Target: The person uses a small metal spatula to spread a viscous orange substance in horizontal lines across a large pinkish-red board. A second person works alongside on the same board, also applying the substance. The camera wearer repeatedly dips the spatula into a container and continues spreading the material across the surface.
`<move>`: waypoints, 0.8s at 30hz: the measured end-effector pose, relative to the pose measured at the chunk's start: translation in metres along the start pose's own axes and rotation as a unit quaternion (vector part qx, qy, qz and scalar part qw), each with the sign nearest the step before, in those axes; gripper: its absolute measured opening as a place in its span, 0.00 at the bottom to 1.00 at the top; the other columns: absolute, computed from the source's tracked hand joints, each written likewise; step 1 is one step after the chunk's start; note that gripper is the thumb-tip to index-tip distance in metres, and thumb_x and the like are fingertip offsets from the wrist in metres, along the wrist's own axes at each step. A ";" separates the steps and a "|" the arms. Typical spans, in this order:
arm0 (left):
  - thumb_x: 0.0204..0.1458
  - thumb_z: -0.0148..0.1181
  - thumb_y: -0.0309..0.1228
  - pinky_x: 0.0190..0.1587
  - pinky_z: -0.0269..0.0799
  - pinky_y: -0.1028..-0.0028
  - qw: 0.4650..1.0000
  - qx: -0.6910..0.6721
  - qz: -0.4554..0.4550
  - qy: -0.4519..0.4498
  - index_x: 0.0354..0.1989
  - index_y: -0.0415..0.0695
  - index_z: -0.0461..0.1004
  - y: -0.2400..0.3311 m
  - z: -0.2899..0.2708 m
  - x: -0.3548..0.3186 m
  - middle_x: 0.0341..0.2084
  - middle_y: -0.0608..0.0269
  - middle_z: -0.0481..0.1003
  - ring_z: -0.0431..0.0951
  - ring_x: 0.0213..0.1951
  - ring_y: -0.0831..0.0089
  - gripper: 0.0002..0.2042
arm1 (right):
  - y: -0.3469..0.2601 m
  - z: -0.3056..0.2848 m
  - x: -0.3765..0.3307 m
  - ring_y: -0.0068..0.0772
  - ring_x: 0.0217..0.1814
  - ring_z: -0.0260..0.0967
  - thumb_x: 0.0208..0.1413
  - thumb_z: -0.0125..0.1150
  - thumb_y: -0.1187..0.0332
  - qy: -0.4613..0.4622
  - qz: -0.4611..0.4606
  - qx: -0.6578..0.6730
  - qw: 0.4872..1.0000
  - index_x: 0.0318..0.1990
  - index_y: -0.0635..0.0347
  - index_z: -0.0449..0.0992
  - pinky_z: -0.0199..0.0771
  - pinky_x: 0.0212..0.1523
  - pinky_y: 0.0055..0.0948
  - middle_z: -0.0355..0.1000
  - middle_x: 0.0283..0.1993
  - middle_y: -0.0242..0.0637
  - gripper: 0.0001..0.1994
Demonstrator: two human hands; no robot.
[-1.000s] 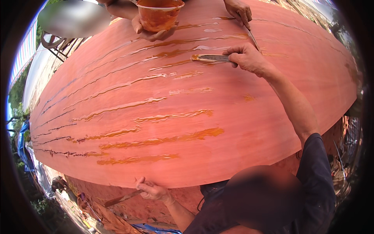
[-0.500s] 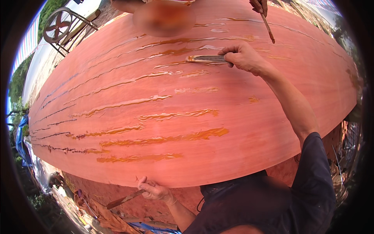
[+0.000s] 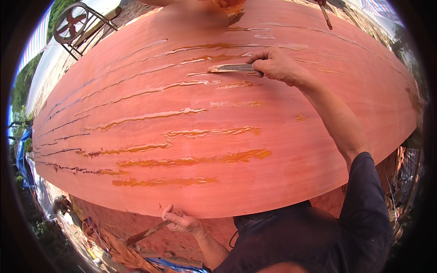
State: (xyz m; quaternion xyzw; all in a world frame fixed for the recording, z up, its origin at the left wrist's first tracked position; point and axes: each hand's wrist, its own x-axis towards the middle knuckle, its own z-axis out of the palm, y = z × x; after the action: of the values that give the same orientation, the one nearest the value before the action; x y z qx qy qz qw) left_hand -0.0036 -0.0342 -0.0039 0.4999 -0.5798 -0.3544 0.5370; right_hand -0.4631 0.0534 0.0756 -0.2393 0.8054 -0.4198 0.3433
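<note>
A long, curved reddish wooden panel, shaped like a boat hull [image 3: 314, 150], fills most of the head view. Lengthwise streaks of orange-brown and pale paste [image 3: 195, 159] run along it. On its far half, my right hand [image 3: 276, 67] is closed round a flat putty knife [image 3: 230, 68], whose pale, smeared tip lies at a paste streak. By the near edge, my left hand [image 3: 183, 222] grips a flat brown stick or blade [image 3: 148, 233], its end pointing down to the left. What exactly this tool is cannot be made out.
Across the panel, another person leans in, partly blurred; at the top right a hand holds a brown stick [image 3: 327, 18]. A round fan [image 3: 71, 22] on a metal frame stands far left. Blue sheeting [image 3: 175, 265] and brown cloth [image 3: 120, 250] lie below the near edge.
My right hand has slid the putty knife slightly left along the streak. The other person's stick has moved up toward the far edge. My left hand stays about where it was.
</note>
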 end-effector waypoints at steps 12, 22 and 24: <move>0.72 0.42 0.40 0.22 0.42 0.82 1.000 0.007 -0.008 -0.004 0.37 0.37 0.73 -0.002 -0.004 0.000 0.18 0.77 0.53 0.50 0.20 0.86 0.20 | -0.026 0.027 0.016 0.13 0.17 0.54 0.54 0.56 0.71 -0.023 0.000 0.049 0.999 0.49 0.66 0.82 0.50 0.16 0.19 0.71 0.23 0.27 0.16; 0.72 0.42 0.40 0.22 0.45 0.82 1.000 0.019 -0.011 0.003 0.37 0.36 0.72 0.000 -0.002 0.000 0.18 0.77 0.52 0.49 0.20 0.85 0.20 | -0.037 0.029 0.017 0.10 0.13 0.51 0.58 0.56 0.72 -0.099 0.031 0.198 0.975 0.54 0.67 0.78 0.48 0.13 0.16 0.72 0.23 0.30 0.17; 0.72 0.42 0.40 0.22 0.44 0.82 0.999 0.031 -0.003 0.016 0.37 0.35 0.72 -0.002 -0.004 0.001 0.17 0.77 0.51 0.49 0.20 0.85 0.20 | -0.030 0.015 -0.005 0.10 0.14 0.53 0.57 0.56 0.72 -0.114 0.007 0.238 0.964 0.54 0.68 0.77 0.49 0.13 0.16 0.72 0.23 0.30 0.18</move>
State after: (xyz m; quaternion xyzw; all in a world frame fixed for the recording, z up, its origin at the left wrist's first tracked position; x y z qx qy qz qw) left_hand 0.0004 -0.0354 -0.0051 0.5238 -0.5805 -0.3297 0.5292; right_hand -0.4457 0.0333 0.0960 -0.1913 0.6392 -0.5672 0.4829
